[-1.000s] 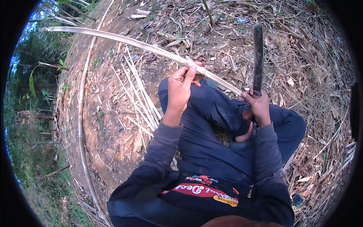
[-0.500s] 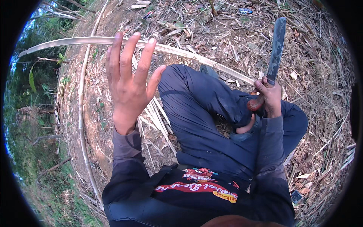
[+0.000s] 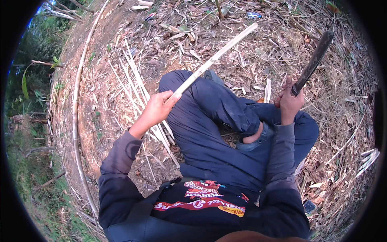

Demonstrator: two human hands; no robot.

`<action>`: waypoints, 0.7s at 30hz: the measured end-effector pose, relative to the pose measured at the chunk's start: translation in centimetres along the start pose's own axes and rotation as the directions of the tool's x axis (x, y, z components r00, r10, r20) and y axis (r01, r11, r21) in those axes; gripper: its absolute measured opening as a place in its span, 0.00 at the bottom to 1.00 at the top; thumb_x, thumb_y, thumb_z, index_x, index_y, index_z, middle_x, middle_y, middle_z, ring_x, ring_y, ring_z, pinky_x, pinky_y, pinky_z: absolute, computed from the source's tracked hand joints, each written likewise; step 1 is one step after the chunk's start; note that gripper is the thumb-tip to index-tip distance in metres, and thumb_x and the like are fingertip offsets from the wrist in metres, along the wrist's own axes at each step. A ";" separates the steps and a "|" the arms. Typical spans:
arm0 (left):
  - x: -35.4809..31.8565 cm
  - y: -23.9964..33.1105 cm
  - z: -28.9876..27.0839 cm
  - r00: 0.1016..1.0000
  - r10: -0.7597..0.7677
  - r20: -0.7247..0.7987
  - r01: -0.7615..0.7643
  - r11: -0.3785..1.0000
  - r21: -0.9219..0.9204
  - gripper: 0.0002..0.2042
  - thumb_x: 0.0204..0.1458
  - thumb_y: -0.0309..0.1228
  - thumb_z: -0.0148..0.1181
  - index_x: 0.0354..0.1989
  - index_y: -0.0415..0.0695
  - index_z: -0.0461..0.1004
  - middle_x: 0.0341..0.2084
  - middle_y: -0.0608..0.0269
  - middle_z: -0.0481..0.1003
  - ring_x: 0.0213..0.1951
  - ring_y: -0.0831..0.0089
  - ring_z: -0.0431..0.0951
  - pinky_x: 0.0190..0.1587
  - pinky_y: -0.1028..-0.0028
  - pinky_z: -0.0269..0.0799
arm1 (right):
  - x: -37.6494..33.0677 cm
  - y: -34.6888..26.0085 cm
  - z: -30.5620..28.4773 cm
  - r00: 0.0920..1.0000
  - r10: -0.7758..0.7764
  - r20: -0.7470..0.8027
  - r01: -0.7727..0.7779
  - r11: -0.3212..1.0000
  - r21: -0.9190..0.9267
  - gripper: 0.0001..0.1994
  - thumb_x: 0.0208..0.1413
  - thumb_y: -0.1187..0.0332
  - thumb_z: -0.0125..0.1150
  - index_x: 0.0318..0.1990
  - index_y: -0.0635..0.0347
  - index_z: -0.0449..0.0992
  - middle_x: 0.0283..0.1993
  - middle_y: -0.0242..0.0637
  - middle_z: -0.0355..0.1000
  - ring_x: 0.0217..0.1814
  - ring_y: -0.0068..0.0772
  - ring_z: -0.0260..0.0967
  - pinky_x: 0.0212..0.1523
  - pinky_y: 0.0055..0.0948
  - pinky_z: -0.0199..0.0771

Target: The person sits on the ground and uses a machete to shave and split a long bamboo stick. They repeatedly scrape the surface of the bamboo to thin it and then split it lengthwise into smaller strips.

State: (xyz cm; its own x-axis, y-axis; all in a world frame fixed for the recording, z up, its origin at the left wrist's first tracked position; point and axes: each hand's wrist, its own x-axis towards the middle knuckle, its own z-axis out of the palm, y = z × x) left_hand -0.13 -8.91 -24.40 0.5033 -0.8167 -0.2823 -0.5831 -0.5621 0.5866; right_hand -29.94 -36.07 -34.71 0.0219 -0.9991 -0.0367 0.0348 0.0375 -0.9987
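My left hand (image 3: 157,108) is closed, thumb and fingers pinching one end of a pale, flat bamboo strip (image 3: 217,52). The strip slants up and to the right, passing over my bent left knee, its far end free in the air. Above my right knee, my right hand (image 3: 289,103) grips a machete (image 3: 313,62). Its dark blade points up and outward to the right, seen nearly edge-on, while the handle is hidden in my fist. Split pale strips (image 3: 135,82) lie loosely on the ground beyond and beside my left hand.
A long pole (image 3: 75,97) curves along the ground at left, with green undergrowth (image 3: 36,169) past it. Dry leaves and shavings cover the soil. More pale strips (image 3: 367,163) lie at far right, and a small dark object (image 3: 309,206) rests by my right elbow.
My left hand, raised with fingers spread before, has come down and closed on the bamboo strip. My right hand has let go of the strip and keeps the machete, now tilted farther right.
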 end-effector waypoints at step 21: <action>-2.2 11.3 9.8 0.828 0.092 0.554 0.454 0.471 -0.756 0.13 0.70 0.41 0.42 0.36 0.48 0.63 0.19 0.78 0.53 0.15 0.89 0.48 0.15 0.82 0.41 | -5.1 0.2 2.2 0.658 -0.562 0.502 0.753 0.461 -0.471 0.12 0.45 0.66 0.71 0.31 0.57 0.72 0.24 0.38 0.71 0.24 0.43 0.72 0.24 0.37 0.69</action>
State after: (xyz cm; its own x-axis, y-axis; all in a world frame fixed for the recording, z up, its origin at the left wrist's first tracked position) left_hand -14.06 -14.74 -24.60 0.0099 -0.7997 -0.6004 0.4363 -0.5368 0.7222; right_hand -27.80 -30.96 -34.67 0.4963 -0.6678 0.5547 -0.4375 -0.7443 -0.5046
